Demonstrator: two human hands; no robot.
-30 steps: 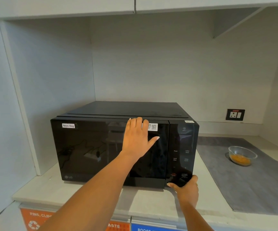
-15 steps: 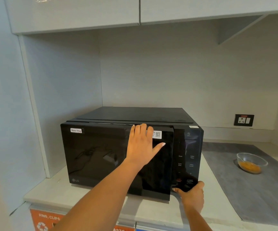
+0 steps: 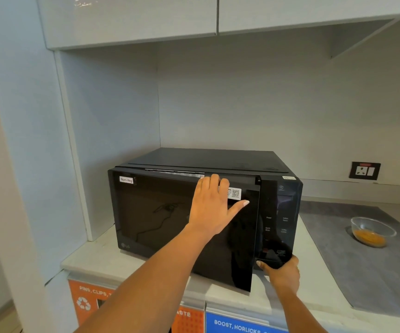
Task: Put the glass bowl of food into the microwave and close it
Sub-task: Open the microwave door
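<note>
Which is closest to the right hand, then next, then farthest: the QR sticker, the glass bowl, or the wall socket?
From the right hand:
1. QR sticker, on the microwave door, up and left.
2. Glass bowl, on the grey mat to the right.
3. Wall socket, on the back wall, far right.

Pale walls (image 3: 254, 97), white cabinets (image 3: 131, 18) overhead, grey mat (image 3: 372, 272) on counter (image 3: 93, 255).

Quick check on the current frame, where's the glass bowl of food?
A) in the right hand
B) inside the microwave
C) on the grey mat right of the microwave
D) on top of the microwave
C: the glass bowl sits on the grey mat, apart from the microwave, whose door is only ajar; the right hand is at the panel's lower edge, the left hand flat on the door.
</note>
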